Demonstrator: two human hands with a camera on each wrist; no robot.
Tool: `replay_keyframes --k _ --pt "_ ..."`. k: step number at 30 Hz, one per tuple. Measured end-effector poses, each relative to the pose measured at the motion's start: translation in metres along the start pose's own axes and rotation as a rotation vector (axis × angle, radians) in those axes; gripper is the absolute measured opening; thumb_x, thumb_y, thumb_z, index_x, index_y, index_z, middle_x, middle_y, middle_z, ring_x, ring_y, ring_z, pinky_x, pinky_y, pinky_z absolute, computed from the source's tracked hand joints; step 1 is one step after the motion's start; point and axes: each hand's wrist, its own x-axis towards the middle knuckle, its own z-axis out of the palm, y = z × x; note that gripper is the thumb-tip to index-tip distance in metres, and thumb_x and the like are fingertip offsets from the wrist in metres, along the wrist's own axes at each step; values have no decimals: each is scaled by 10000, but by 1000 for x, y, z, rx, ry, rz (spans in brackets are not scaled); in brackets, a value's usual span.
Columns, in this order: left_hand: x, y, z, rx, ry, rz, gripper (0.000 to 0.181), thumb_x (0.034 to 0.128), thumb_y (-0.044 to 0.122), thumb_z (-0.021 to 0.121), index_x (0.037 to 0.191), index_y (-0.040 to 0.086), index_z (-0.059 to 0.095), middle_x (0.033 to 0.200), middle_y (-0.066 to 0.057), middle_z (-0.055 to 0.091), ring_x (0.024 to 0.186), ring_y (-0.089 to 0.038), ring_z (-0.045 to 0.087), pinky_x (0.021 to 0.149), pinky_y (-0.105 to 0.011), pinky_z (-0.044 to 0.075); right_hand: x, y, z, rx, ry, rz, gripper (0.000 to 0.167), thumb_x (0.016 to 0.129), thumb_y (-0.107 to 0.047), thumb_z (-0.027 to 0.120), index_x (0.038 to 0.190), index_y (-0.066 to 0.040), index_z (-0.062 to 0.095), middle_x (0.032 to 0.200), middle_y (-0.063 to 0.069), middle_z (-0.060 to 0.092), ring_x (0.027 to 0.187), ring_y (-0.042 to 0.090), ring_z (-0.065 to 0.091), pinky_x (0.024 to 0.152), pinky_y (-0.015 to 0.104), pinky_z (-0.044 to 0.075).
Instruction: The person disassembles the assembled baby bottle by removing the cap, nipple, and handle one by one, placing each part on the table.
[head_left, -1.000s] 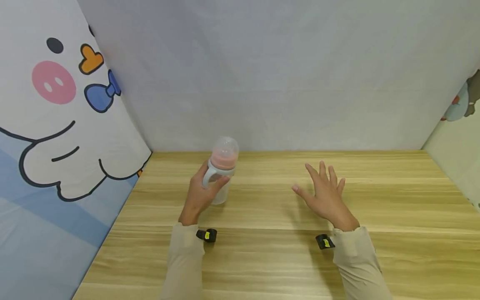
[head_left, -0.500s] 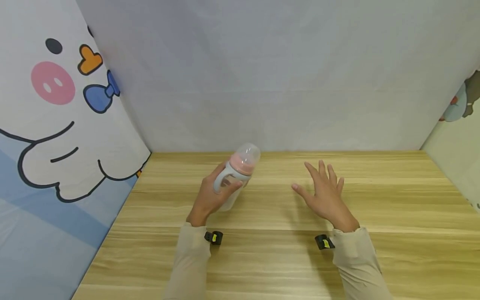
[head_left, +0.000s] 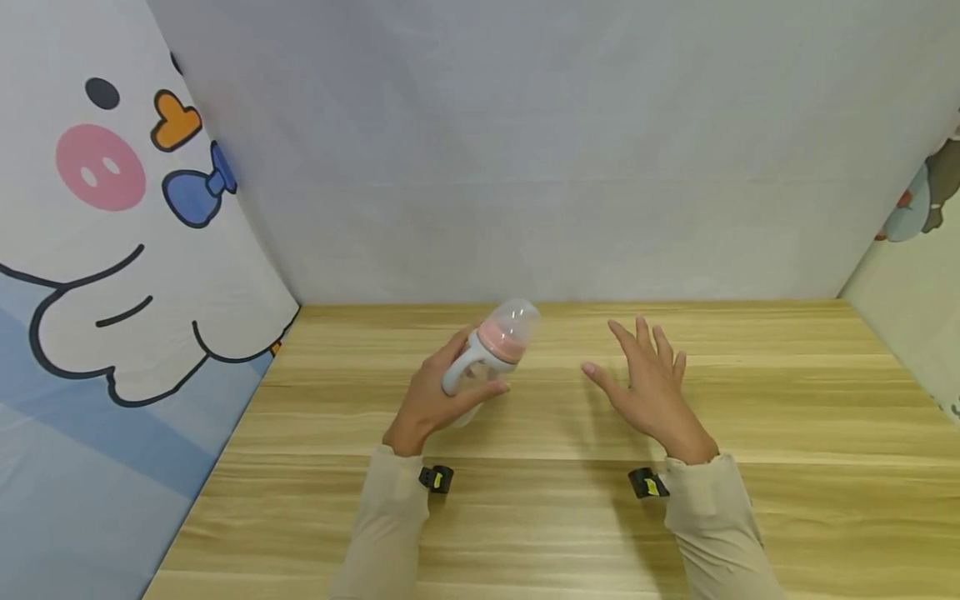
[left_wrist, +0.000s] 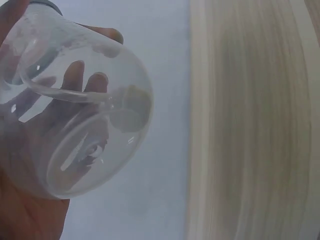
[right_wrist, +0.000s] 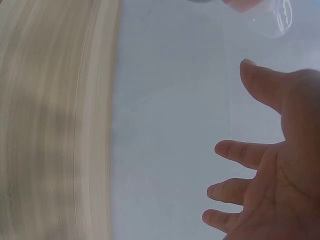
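Observation:
My left hand [head_left: 435,392] grips a baby bottle [head_left: 501,340] with a pink collar, a clear domed cap and a pale grey handle. The bottle tilts, its cap leaning away and to the right. In the left wrist view the clear bottle body [left_wrist: 100,115] fills the left side, and fingers show through its wall; it looks empty. Over the right half of the table, my right hand [head_left: 651,392] is held with spread fingers and nothing in them. The right wrist view shows its fingers [right_wrist: 240,152] apart from the bottle, whose cap [right_wrist: 272,17] peeks in at the top.
Both hands are above a wood-grain table [head_left: 540,517]. A pale grey cloth wall [head_left: 570,150] rises behind its back edge. On the left hangs a cartoon-printed cloth [head_left: 90,292]; another printed cloth [head_left: 915,317] borders the right side.
My left hand has carried the bottle to the right and slightly nearer, and the bottle leans further right. The right hand has stayed almost still.

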Motion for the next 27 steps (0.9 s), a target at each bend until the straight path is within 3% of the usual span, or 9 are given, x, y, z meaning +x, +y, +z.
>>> replay_keyframes --k 4,9,13,17,27 --pt "0 3 3 51 -4 26 632 815 402 832 1378 329 556 1127 -16 698 929 -195 618 807 -376 507 0 0 0 -2 17 -6 782 1001 -527 550 1599 -125 247 1676 274 4 1544 498 -72 1122 772 -105" --pt "1 5 5 90 -24 50 611 830 409 816 1375 315 556 1124 17 709 970 -131 640 844 -363 520 0 -2 0 -2 39 -14 764 1006 -519 544 1591 -115 265 1674 276 37 1542 506 -37 1125 773 -93" --pt "1 7 7 99 -59 76 580 846 382 808 1359 282 557 1026 -28 724 875 -133 649 757 -340 525 0 -4 -1 6 64 -25 741 1017 -499 537 1588 -106 276 1670 284 56 1539 517 -10 1122 780 -81" --pt "0 9 9 95 -81 89 570 850 367 811 1349 291 546 980 9 695 796 -137 611 694 -311 508 0 -5 -1 13 86 -34 726 1021 -489 534 1581 -96 293 1668 282 78 1538 517 12 1123 782 -71" --pt "-1 13 18 60 -102 146 507 844 360 821 1280 289 574 979 -24 694 777 -134 605 675 -301 515 1 -7 4 94 184 -110 658 1029 -453 533 1533 -59 382 1655 259 195 1513 514 138 1158 722 105"
